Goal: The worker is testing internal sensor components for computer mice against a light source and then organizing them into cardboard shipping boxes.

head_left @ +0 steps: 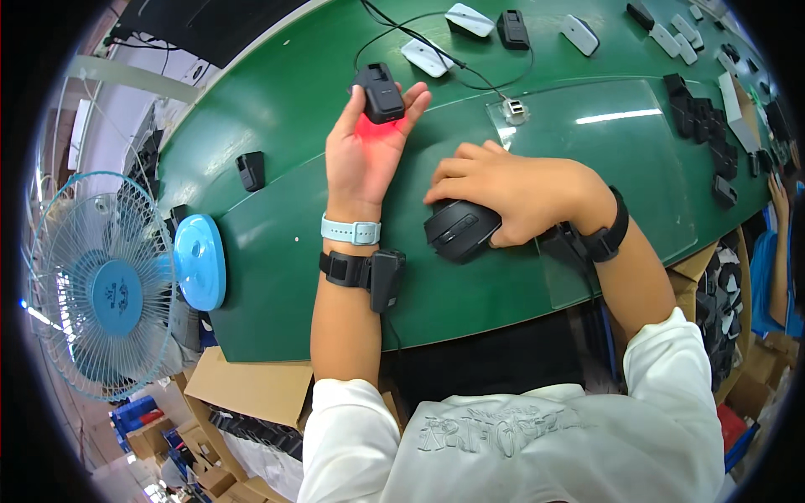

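Observation:
My left hand [369,159] is turned palm up and grips a small black boxy device [381,94] between thumb and fingers. A red glow from the device lights the palm. Over the green table, my right hand [511,189] closes around the far side of a black computer mouse [461,230], whose buttons and scroll wheel face up; part of the mouse is hidden by the thumb. Whether the mouse touches the tabletop, I cannot tell. Both wrists wear black strapped modules, and a pale blue watch band [350,229] circles the left one.
A blue fan [116,298] stands left of the green table [285,277]. White and black devices [580,35] lie along the back, near cables and a small USB plug [514,109]. A clear sheet [620,193] covers the right side. Black parts [700,117] are grouped farther right; cardboard boxes [247,386] sit below.

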{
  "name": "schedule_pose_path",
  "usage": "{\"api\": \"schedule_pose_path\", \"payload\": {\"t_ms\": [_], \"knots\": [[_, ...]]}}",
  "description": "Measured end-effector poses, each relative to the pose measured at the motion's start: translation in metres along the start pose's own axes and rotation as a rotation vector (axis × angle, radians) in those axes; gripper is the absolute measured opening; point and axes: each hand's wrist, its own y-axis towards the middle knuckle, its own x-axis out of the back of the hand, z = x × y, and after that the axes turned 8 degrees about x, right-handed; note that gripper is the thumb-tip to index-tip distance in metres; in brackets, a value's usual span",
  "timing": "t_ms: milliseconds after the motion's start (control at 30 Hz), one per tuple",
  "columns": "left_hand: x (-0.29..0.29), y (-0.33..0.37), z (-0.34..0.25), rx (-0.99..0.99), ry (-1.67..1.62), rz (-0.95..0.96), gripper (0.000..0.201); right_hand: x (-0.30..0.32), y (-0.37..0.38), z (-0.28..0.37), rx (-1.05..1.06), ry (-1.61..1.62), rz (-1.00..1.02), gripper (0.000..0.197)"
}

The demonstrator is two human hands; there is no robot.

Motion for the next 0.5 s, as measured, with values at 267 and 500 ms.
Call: {"api": "schedule_pose_path", "payload": {"t_ms": [267,500], "knots": [[-0.004,0.0,0.012,-0.124,0.394,-0.027,0.054,0.016,0.018,-0.027,-0.135,0.665,-1.051,0.068],[-0.011,-0.003,0.017,-0.058,0.64,-0.019,0.074,0.014,0.016,-0.026,-0.139,0.591,-1.049,0.073]]}}
